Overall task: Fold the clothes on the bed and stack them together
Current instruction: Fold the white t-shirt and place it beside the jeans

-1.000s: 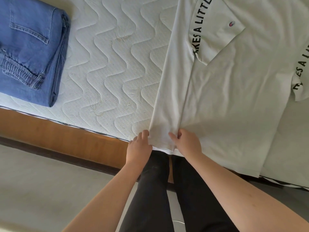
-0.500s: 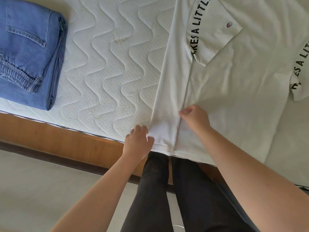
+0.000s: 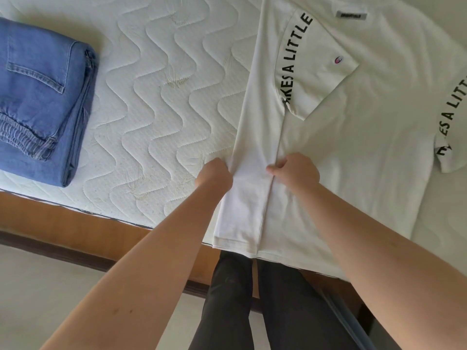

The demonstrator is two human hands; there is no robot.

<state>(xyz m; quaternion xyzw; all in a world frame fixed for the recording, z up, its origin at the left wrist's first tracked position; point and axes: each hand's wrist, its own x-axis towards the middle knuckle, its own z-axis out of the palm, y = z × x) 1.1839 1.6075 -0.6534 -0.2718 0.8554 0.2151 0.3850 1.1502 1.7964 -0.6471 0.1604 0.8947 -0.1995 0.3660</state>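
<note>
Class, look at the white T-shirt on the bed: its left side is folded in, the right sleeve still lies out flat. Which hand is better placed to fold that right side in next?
Probably the right hand. It lies on the T-shirt nearer the unfolded right sleeve. The left hand sits at the shirt's far left edge.

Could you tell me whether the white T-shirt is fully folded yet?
Partly folded: the white T-shirt has only its left side and sleeve turned inward; the rest lies spread on the mattress.
</note>
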